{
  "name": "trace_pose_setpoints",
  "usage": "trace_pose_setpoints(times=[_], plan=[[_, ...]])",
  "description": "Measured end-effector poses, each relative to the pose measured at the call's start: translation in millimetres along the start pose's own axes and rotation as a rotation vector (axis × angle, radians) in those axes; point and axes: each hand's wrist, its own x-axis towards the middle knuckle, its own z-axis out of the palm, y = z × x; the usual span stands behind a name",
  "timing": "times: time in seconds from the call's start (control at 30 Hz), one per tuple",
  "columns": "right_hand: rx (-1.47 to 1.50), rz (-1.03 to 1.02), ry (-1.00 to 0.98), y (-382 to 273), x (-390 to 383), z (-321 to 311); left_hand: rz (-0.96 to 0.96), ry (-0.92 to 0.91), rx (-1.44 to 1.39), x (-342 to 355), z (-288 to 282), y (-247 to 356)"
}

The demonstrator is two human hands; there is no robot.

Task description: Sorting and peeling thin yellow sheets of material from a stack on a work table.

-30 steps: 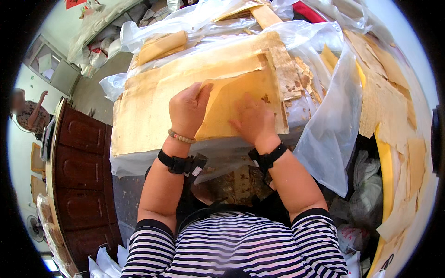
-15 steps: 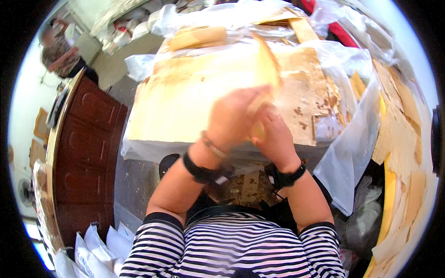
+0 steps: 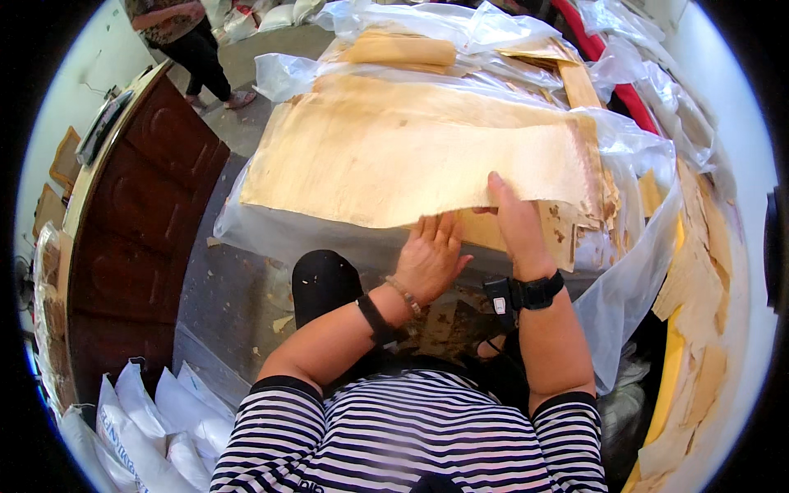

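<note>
A wide, thin wood veneer sheet (image 3: 386,156) lies over a stack of similar sheets, its near right edge lifted and wavy. My right hand (image 3: 518,226) pinches that raised near edge, the thumb on top and the other fingers mostly hidden beneath. My left hand (image 3: 431,259) is just left of it at the same edge, fingers stretched out and thumb apart. Its fingertips reach the sheet's edge; whether they press on it I cannot tell. Under the lifted edge, part of the veneer stack (image 3: 555,222) shows, with dark holes and broken bits on its right.
Clear plastic sheeting (image 3: 633,238) wraps the stack. A rolled veneer piece (image 3: 403,51) lies at its far side. Dark red cabinet (image 3: 140,246) at left, white sacks (image 3: 156,419) at lower left, veneer scraps (image 3: 699,271) along the right. Another person (image 3: 193,49) stands far left.
My hands have come apart and down to the near edge. The piece raised between them is gone from there, and a broad sheet covers the damaged area. The view has shifted.
</note>
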Motion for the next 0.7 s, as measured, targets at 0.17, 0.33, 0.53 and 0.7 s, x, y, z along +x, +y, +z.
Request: trace_pose_setpoints(times=[0.17,0.33,0.53,0.7], plan=[[0.270,0.021,-0.043,-75,0,16,-0.028,-0.079,0.031,8,-12,1],[0.366,-0.184,0.003,-102,7,27,-0.411,-0.231,-0.056,30,-15,-57],[0.224,-0.350,-0.052,-119,11,53,-0.458,-0.087,-0.130,29,0,-100],[0.111,-0.405,-0.068,-161,22,75,-0.387,-0.011,-0.037,26,12,-124]])
